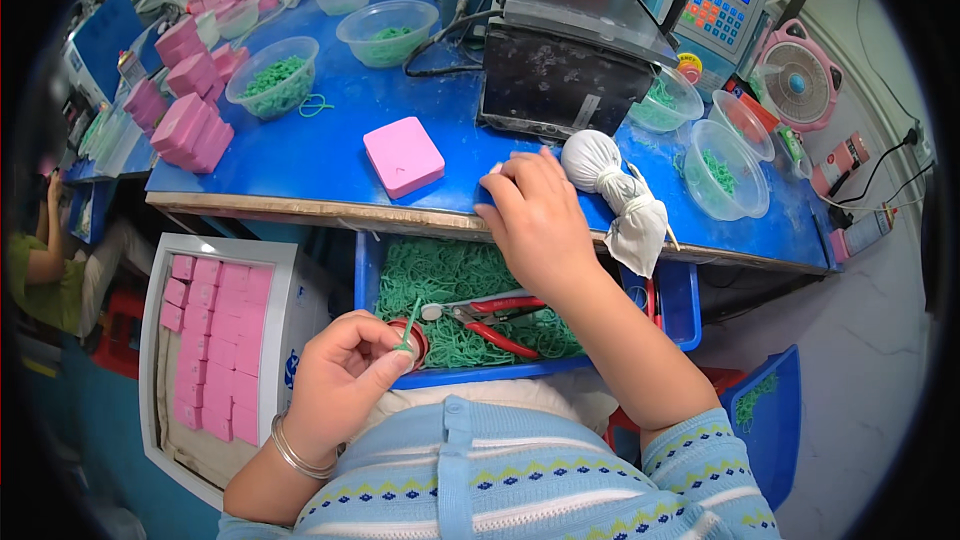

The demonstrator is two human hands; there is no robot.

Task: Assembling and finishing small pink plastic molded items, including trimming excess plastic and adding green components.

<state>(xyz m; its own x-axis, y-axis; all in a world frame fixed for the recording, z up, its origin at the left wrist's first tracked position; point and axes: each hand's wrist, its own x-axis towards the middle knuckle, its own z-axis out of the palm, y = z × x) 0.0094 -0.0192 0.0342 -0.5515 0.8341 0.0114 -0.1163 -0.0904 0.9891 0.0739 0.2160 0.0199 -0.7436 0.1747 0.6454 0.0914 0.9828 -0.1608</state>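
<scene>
The left hand (350,368) pinches a partly hidden green strand (411,320); right hand (537,215), palm unseen, loosely open; blue bin (683,308) holds tangled strands (440,275).

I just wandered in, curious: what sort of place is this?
Likely a small workshop: a control unit with screen and keypad, pink blocks packed in a white box, a blue tray of green pieces.

Pinched at lower end in left-hand fingers (365,332): slim green piece (412,320), pointing up, slightly tilted. On tabletop (300,162), just beside right hand (540,220): white cloth bundle (590,157), rounded, tied, loose end overhanging front edge.
</scene>
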